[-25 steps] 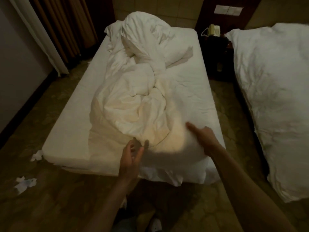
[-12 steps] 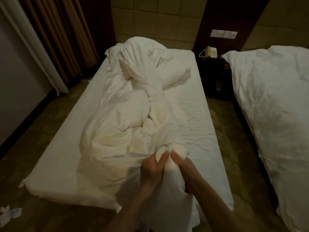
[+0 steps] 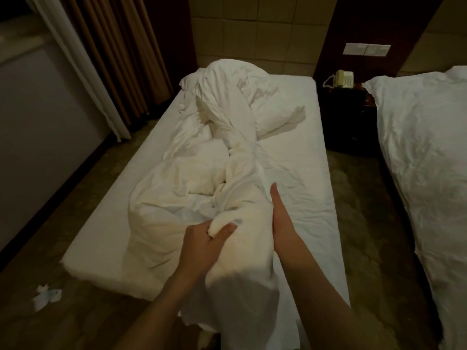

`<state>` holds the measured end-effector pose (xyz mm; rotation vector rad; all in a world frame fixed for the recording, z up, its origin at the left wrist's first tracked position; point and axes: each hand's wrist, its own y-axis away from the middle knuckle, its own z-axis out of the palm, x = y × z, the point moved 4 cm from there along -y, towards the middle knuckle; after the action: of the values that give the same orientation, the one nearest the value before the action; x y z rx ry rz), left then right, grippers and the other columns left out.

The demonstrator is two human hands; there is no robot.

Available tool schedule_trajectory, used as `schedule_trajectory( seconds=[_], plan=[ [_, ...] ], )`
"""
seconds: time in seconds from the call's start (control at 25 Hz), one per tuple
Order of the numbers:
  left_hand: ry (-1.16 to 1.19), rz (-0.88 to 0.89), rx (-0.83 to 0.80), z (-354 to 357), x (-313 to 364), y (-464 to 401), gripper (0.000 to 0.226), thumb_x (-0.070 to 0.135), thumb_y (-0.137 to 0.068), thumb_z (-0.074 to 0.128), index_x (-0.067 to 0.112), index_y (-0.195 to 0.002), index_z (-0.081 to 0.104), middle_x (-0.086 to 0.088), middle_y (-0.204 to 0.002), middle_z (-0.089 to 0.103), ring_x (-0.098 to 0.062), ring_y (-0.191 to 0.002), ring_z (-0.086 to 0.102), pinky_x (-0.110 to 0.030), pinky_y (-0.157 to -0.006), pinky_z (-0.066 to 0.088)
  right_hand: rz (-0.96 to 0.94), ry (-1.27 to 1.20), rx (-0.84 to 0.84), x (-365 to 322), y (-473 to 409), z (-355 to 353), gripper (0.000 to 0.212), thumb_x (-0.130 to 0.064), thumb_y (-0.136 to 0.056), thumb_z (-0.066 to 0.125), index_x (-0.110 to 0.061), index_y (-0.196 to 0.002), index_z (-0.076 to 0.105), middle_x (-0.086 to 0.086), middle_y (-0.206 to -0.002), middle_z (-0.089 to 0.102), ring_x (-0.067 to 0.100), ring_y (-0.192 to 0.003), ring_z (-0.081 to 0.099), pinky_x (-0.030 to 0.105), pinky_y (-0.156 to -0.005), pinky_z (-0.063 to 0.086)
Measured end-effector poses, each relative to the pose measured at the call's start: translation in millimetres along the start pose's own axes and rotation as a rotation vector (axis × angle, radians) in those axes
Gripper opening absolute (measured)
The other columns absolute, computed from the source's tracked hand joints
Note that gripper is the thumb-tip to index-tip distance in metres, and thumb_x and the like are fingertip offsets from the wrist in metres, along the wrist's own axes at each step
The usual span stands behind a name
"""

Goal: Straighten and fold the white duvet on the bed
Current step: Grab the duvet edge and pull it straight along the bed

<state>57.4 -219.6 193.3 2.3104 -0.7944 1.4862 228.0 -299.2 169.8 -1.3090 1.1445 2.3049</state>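
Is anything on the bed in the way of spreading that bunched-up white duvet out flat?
Nothing visible blocks it. Both the left hand and the right hand are already on the duvet, and the mattress around it shows only bare sheet. The duvet's own twist is the obstacle.

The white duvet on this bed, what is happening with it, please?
A person stands at the foot of the white mattress and handles the crumpled white duvet. The left hand grips a bunched fold at its near end. The right hand lies along the bundle's right side, fingers straight. The duvet is still twisted and heaped along the bed, not yet straightened or folded.
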Motion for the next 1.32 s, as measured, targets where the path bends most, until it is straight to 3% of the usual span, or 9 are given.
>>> schedule_trajectory(
  seconds=[0.2, 0.36, 0.48, 0.6, 0.76, 0.88, 0.96, 1.08, 1.32],
  plan=[
    [-0.099, -0.154, 0.009, -23, -14, -5, 0.066, 0.085, -0.071, 0.032, 0.030, -0.097, 0.057, 0.013, -0.086, 0.066, -0.012, -0.083, 0.065, -0.033, -0.079, 0.053, -0.046, 0.256, 0.062, 6, -4, 49, 0.032, -0.045, -0.095, 0.063, -0.016, -0.106, 0.063, -0.001, -0.095, 0.068, 0.011, -0.080, 0.062, 0.029, -0.089, 0.045],
    [-0.100, -0.198, 0.065, -41, -20, -27, 0.091, 0.083, -0.073, 0.036, 0.019, -0.137, 0.042, -0.004, -0.135, 0.057, -0.026, -0.121, 0.056, -0.037, -0.103, 0.042, 0.003, 0.068, -0.087, 21, -15, 124, 0.042, -0.049, -0.099, 0.052, -0.016, -0.122, 0.065, 0.012, -0.121, 0.070, 0.020, -0.104, 0.068, 0.032, -0.094, 0.052],
    [0.071, -0.177, 0.128, -102, -53, -49, 0.068, 0.072, -0.077, 0.049, 0.023, -0.124, 0.049, 0.002, -0.123, 0.059, -0.017, -0.114, 0.056, -0.025, -0.093, 0.037, 0.032, -0.030, -0.170, 25, -26, 200, 0.055, -0.056, -0.100, 0.042, -0.014, -0.132, 0.059, 0.010, -0.111, 0.072, 0.023, -0.104, 0.067, 0.023, -0.075, 0.056],
    [0.100, -0.117, 0.138, -211, -109, -90, 0.065, 0.065, -0.081, 0.057, 0.022, -0.130, 0.057, 0.009, -0.117, 0.061, -0.009, -0.107, 0.058, -0.023, -0.094, 0.045, -0.013, -0.008, -0.295, 36, -42, 304, 0.105, -0.068, -0.084, 0.059, 0.009, -0.149, 0.031, 0.032, -0.147, 0.044, 0.043, -0.143, 0.035, 0.037, -0.106, 0.048],
    [-0.039, -0.056, 0.097, -347, -164, -145, 0.057, 0.068, -0.075, 0.060, 0.020, -0.105, 0.068, 0.006, -0.094, 0.069, -0.011, -0.085, 0.065, -0.024, -0.072, 0.049, -0.276, 0.195, -0.078, 58, -78, 393, 0.075, -0.066, -0.080, 0.068, -0.010, -0.130, 0.062, 0.011, -0.127, 0.067, 0.025, -0.119, 0.063, 0.039, -0.101, 0.053],
    [-0.090, -0.074, 0.090, -413, -195, -187, 0.046, 0.063, -0.077, 0.067, 0.023, -0.101, 0.064, 0.007, -0.092, 0.067, -0.013, -0.085, 0.064, -0.026, -0.072, 0.050, -0.485, 0.647, 0.101, 73, -99, 435, 0.083, -0.068, -0.083, 0.058, -0.023, -0.151, 0.043, -0.003, -0.157, 0.041, 0.014, -0.145, 0.036, 0.042, -0.122, 0.029],
    [-0.215, -0.101, 0.028, -430, -220, -216, 0.060, 0.071, -0.075, 0.065, 0.023, -0.111, 0.062, 0.003, -0.103, 0.068, -0.018, -0.094, 0.064, -0.033, -0.080, 0.052, -0.461, 0.715, 0.068, 92, -125, 464, 0.093, -0.075, -0.084, 0.053, -0.028, -0.159, 0.024, -0.007, -0.167, 0.017, 0.012, -0.153, 0.013, 0.046, -0.126, 0.016],
    [-0.337, -0.247, -0.102, -424, -265, -247, 0.086, 0.080, -0.069, 0.063, 0.022, -0.132, 0.055, -0.004, -0.125, 0.064, -0.026, -0.111, 0.060, -0.043, -0.096, 0.050, -0.376, 0.624, 0.048, 118, -178, 486, 0.112, -0.093, -0.073, 0.049, -0.033, -0.160, 0.011, -0.010, -0.169, 0.004, 0.012, -0.155, 0.006, 0.051, -0.125, 0.015],
    [-0.383, -0.333, -0.133, -427, -348, -309, 0.081, 0.090, -0.071, 0.044, 0.028, -0.122, 0.056, -0.001, -0.117, 0.065, -0.020, -0.099, 0.061, -0.040, -0.089, 0.052, -0.298, 0.633, 0.020, 169, -282, 526, 0.116, -0.094, -0.073, 0.040, -0.025, -0.162, 0.010, -0.007, -0.169, 0.000, 0.010, -0.155, 0.001, 0.043, -0.127, 0.009]
  ],
)
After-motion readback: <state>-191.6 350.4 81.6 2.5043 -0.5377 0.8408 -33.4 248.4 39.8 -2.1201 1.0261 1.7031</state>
